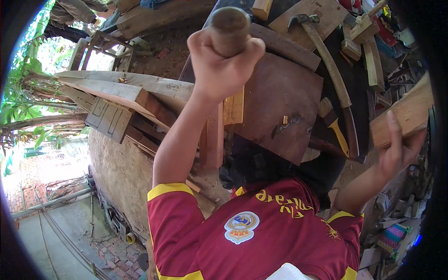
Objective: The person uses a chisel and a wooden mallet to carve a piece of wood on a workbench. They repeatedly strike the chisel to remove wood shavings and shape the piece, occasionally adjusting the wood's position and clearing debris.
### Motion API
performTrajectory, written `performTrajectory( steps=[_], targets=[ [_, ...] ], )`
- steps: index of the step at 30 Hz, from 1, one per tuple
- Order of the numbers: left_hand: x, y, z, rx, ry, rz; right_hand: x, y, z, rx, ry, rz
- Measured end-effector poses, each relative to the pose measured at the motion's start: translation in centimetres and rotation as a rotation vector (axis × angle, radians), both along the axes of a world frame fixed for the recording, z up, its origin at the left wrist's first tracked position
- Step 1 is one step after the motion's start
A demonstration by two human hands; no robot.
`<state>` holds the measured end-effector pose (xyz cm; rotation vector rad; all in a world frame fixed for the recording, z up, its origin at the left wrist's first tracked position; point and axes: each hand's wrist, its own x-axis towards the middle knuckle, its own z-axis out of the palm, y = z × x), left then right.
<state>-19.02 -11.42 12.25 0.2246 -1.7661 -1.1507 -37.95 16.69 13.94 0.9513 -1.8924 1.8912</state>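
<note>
My left hand [221, 70] is raised over the work surface, its fingers wrapped round a thick round piece of wood [229, 25], seen end-on. The rest of that piece is hidden. At the far right my right hand [399, 149] grips a pale wooden block [406, 114], with one finger stretched along its face. Between the hands lies a brown board [280, 93] with a small wood chip [285, 120] on it. A claw hammer [324, 51] with a long wooden handle rests to its right. Near the hammer handle's lower end is a yellow-handled brush [337, 128].
Thick timber planks [135, 91] jut out to the left of my left arm. A flat wooden board [308, 21] lies at the back, with wooden pieces [364, 32] at the far right. A woven patterned item [392, 240] sits among clutter at lower right.
</note>
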Motion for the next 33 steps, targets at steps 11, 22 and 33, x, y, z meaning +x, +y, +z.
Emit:
performTrajectory(
  steps=[11,22,33],
  targets=[
    [-3.2,1.7,-0.4,-0.080,-0.087,0.074,3.0,-6.1,1.5,0.410,0.728,-0.034],
    [-3.7,2.6,-0.2,-0.060,-0.120,0.057,3.8,-4.5,-1.5,0.754,0.407,-0.035],
    [-4.5,4.6,-0.1,-0.205,-0.456,-0.050,2.2,-0.9,-5.1,0.335,-0.002,-0.047]
  ],
)
